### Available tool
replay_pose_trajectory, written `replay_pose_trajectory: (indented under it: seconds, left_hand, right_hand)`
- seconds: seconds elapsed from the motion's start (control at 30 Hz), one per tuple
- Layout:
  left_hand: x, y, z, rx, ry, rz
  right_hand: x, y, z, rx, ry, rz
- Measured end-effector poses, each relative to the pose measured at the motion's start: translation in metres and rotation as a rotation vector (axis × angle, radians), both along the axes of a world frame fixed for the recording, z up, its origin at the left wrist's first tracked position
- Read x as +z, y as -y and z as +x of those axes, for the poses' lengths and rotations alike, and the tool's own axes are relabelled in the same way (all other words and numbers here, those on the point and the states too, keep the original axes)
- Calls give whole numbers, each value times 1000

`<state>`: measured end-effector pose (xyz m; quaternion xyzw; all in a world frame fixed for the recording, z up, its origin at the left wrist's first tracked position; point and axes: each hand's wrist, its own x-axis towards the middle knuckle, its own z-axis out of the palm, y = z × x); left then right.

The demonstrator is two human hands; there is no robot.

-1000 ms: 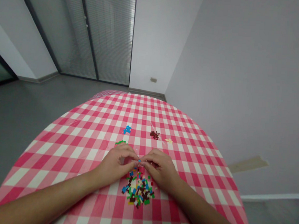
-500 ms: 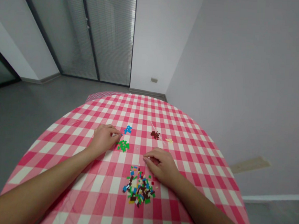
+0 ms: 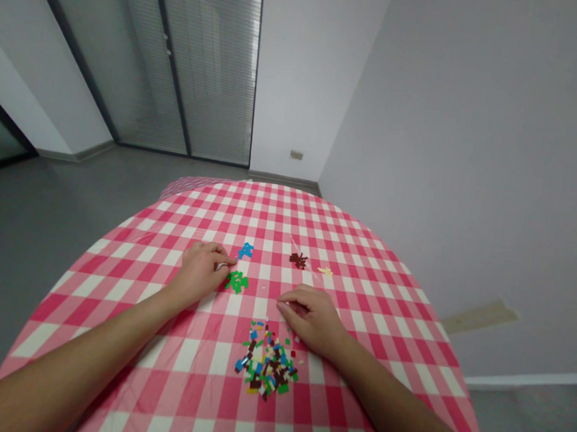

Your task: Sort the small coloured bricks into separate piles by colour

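My left hand (image 3: 204, 267) rests on the table at the left, thumb and index finger curled towards each other, with a tiny bluish brick at the fingertips, partly hidden. Just beyond these fingertips lies a small pile of blue bricks (image 3: 246, 250), and a pile of green bricks (image 3: 237, 282) sits close below them. My right hand (image 3: 313, 316) is closed in a pinch above the far right side of a mixed pile of small bricks (image 3: 269, 367). Whatever its thumb and index finger hold, if anything, is too small to make out.
Farther back are a dark brown brick pile (image 3: 297, 261) and a few cream bricks (image 3: 325, 271). A red-and-white checked tablecloth (image 3: 278, 215) covers the round table. A wall (image 3: 473, 157) stands on the right and glass partitions (image 3: 205, 69) at the back left.
The left thumb has drawn back slightly from the index fingertip, and less of the bluish brick shows. My right hand stays nearly still. The whole view has shifted very slightly.
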<state>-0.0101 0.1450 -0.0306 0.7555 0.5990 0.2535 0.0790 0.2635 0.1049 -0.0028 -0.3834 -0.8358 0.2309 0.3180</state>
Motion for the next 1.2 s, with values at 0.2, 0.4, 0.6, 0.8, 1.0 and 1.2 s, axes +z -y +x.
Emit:
replay_pose_trajectory:
  seconds: [0.2, 0.4, 0.6, 0.8, 1.0, 1.2]
  left_hand:
    - [-2, -1, 3, -51, -42, 7]
    - [0, 1, 6, -73, 37, -6]
    - [0, 0, 6, -94, 26, -15]
    - [0, -1, 6, -104, -13, -11]
    - [7, 5, 11, -113, 88, 63]
    - [18, 31, 33, -258, 199, 164]
  right_hand:
    - [-5, 3, -5, 120, 105, -55]
    - [-6, 10, -14, 180, 222, 2]
    - [-2, 11, -16, 173, 284, -25]
    - [-2, 13, -20, 88, 245, -73]
    - [-1, 12, -20, 83, 157, -100]
    - [-1, 8, -17, 43, -32, -140]
